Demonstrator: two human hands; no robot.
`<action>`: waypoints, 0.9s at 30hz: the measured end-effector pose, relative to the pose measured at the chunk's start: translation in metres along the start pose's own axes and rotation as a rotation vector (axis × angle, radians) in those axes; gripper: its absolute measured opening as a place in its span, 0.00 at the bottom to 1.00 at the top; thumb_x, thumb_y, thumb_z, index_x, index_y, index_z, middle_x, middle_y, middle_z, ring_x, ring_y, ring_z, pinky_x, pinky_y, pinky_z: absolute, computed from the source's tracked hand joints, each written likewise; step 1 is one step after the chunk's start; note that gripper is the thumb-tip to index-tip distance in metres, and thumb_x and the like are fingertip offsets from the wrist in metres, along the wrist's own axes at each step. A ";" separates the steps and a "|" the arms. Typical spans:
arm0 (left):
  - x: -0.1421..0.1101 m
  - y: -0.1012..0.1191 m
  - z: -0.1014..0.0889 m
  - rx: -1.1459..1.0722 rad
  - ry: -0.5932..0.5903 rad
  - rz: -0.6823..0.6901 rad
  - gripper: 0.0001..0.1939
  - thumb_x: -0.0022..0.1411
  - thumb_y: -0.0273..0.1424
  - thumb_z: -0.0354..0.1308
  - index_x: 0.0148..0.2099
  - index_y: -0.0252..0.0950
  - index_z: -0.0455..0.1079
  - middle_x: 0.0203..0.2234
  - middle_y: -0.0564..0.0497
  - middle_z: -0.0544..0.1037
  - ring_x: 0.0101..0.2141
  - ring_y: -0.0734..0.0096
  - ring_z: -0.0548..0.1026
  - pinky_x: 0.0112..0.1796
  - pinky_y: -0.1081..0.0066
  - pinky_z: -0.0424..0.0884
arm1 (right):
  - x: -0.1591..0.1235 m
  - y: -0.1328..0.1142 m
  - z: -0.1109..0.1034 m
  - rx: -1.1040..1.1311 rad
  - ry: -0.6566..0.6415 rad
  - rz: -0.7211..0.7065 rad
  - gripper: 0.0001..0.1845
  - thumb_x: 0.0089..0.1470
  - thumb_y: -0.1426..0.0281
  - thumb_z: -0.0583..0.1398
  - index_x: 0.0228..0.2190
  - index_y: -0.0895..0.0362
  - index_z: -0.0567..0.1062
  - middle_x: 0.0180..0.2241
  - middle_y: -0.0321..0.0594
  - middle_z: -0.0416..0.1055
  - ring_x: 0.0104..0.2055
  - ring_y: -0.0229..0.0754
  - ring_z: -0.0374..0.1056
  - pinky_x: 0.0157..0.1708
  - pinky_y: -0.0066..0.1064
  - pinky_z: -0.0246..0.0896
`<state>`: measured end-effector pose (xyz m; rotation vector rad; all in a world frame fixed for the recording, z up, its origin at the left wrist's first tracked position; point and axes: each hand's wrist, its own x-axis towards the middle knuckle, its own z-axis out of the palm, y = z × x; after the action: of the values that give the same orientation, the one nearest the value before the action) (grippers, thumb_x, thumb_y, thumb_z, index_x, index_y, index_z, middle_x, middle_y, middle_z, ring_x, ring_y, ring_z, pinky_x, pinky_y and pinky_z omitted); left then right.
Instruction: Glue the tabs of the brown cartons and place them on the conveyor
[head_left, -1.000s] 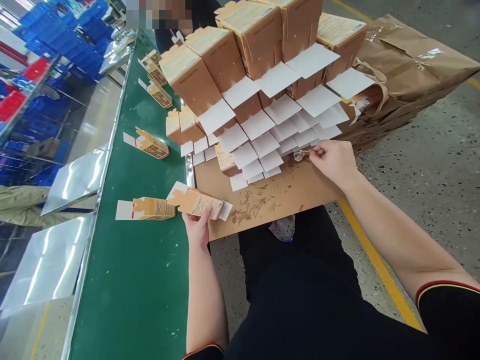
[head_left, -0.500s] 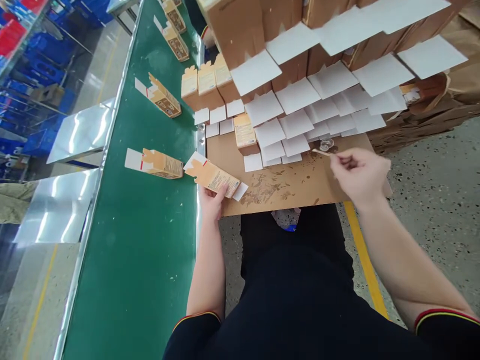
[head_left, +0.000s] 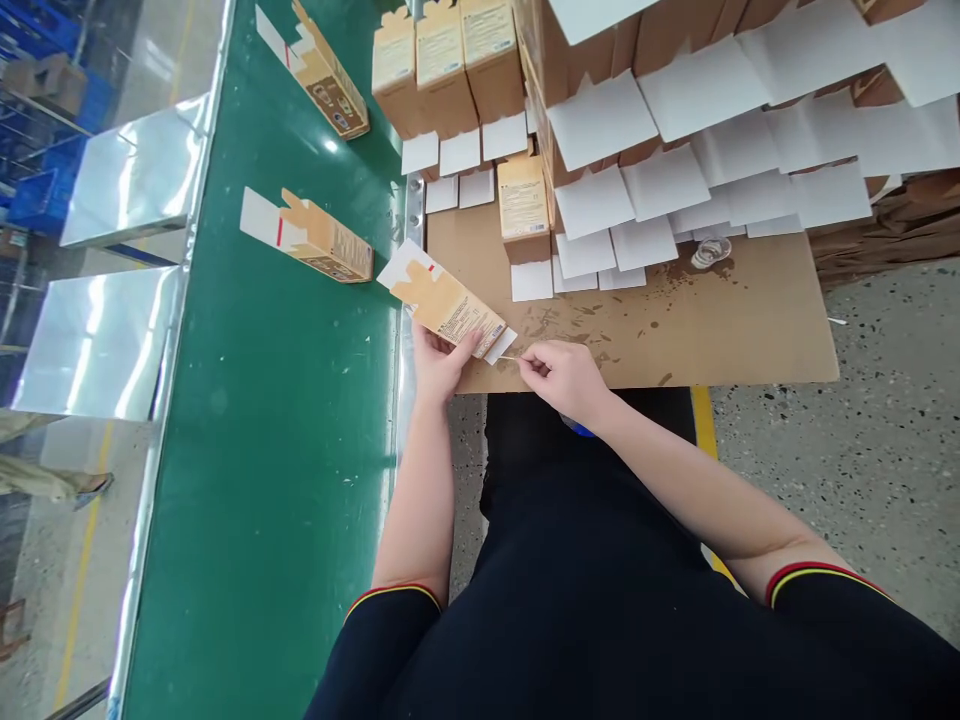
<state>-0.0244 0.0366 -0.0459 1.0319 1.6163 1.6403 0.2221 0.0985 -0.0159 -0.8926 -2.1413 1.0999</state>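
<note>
My left hand (head_left: 441,362) grips a tan printed carton (head_left: 457,305) near its lower end, with the white flaps at both ends folded out. In my right hand (head_left: 564,376) is a thin swab-like stick (head_left: 510,358), pinched between thumb and fingertips. The stick's far end meets or nearly meets the white flap at the carton's near end; contact is hard to tell. Beneath both hands lies a brown cardboard sheet (head_left: 750,330) with wet marks. A small clear cup (head_left: 711,253) rests on the sheet beside the stacked cartons.
Stacked cartons (head_left: 600,130) with white flaps hanging out fill the back right. Several more stand at the back, including a single carton (head_left: 523,195). On the green conveyor belt (head_left: 277,420) to the left lie an open carton (head_left: 330,240) and another carton (head_left: 330,90).
My right hand has moved left from beside the clear cup, bringing the stick to the carton's near flap. My left hand still holds the carton. The camera view has shifted.
</note>
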 end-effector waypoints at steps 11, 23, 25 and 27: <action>-0.020 0.026 0.022 -0.069 0.129 -0.155 0.52 0.41 0.43 0.93 0.64 0.44 0.71 0.64 0.39 0.80 0.70 0.39 0.77 0.73 0.44 0.72 | -0.002 0.013 -0.026 -0.045 0.179 0.071 0.13 0.69 0.67 0.67 0.29 0.50 0.79 0.28 0.37 0.79 0.31 0.43 0.75 0.36 0.35 0.73; -0.028 0.024 0.027 0.207 0.094 -0.030 0.52 0.49 0.42 0.89 0.68 0.43 0.66 0.65 0.36 0.78 0.70 0.40 0.77 0.75 0.43 0.69 | -0.061 0.001 -0.073 0.037 0.421 0.113 0.13 0.68 0.62 0.69 0.30 0.49 0.84 0.25 0.36 0.80 0.25 0.42 0.75 0.30 0.35 0.76; -0.027 0.025 0.019 0.222 0.132 -0.045 0.53 0.48 0.42 0.90 0.69 0.42 0.65 0.66 0.33 0.78 0.69 0.38 0.79 0.74 0.41 0.71 | -0.065 0.006 -0.074 0.062 0.427 0.130 0.14 0.68 0.60 0.69 0.30 0.49 0.84 0.25 0.36 0.80 0.24 0.42 0.75 0.29 0.35 0.76; -0.026 0.029 -0.005 0.212 0.200 -0.077 0.58 0.47 0.42 0.90 0.72 0.42 0.62 0.71 0.31 0.74 0.73 0.37 0.75 0.75 0.40 0.69 | -0.069 0.011 -0.078 0.072 0.469 0.161 0.15 0.68 0.57 0.70 0.29 0.49 0.84 0.24 0.36 0.80 0.23 0.42 0.75 0.28 0.36 0.76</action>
<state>-0.0124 0.0097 -0.0195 0.9173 1.9720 1.5879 0.3247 0.0869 0.0013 -1.1725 -1.6598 0.9235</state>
